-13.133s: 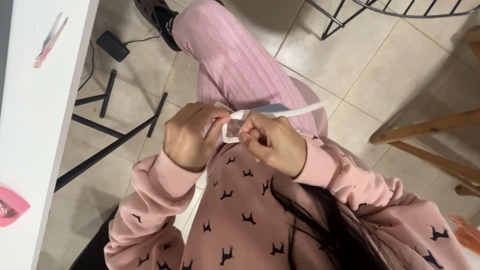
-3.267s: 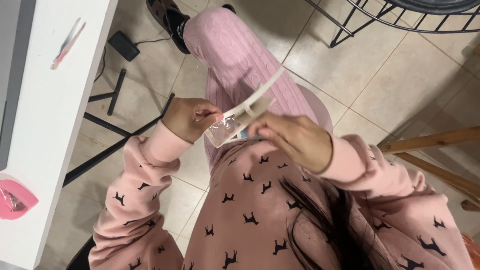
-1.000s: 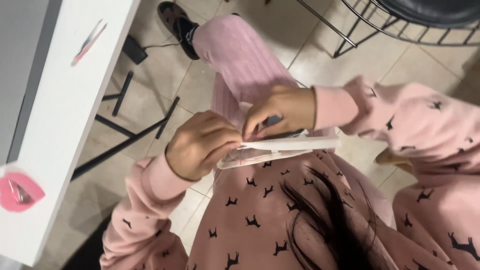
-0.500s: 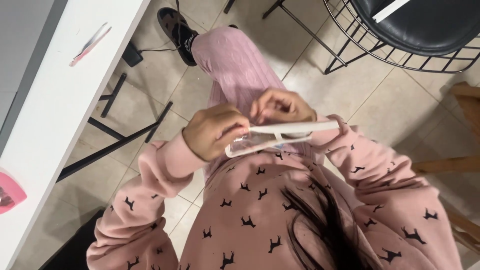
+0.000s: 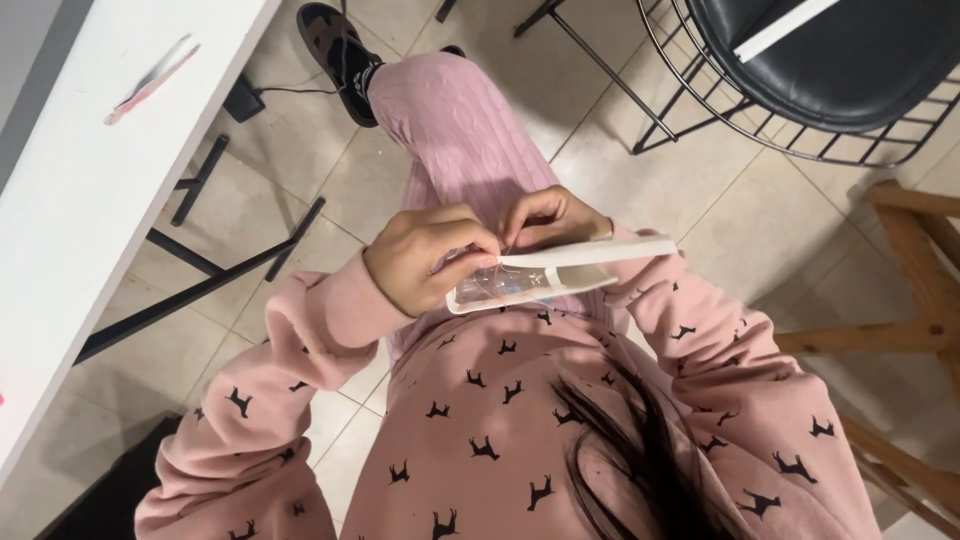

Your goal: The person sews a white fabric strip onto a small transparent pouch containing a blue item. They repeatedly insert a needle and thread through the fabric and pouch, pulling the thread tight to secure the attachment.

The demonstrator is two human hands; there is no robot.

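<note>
Head view, only one we had: we saw our left hand point(image 5: 425, 258) and right hand point(image 5: 548, 216) meeting over the lap, both on a small clear plastic pouch point(image 5: 530, 284) with a white strip along its top edge. Pouch lay nearly level, long axis running left to right and slightly up toward the right, white end sticking out past the right wrist. Left hand was closed on the pouch's left end, fingers curled over it, thumb side on the clear film. Right hand sat just behind and above, fingertips pinched together at the top edge close to the left fingers; we could not tell whether they gripped the strip itself or something thin at the opening. So both hands were on the left half of the pouch, the free length going off to the right, left hand the nearer to the clear end. Inside the pouch we made out small reddish and bluish bits, too small to name. Pouch was held off the lap, above the pink sweatshirt point(image 5: 480, 430) with dark animal print, pink trousers point(image 5: 455, 130) beyond. To the left, a white table point(image 5: 90, 200) carried a thin pink-and-white stick-like item point(image 5: 150, 80), well apart from the hands. Black wire chair point(image 5: 820, 70) stood upper right, wooden frame point(image 5: 900, 330) at right, tiled floor point(image 5: 650, 170) under all.
</note>
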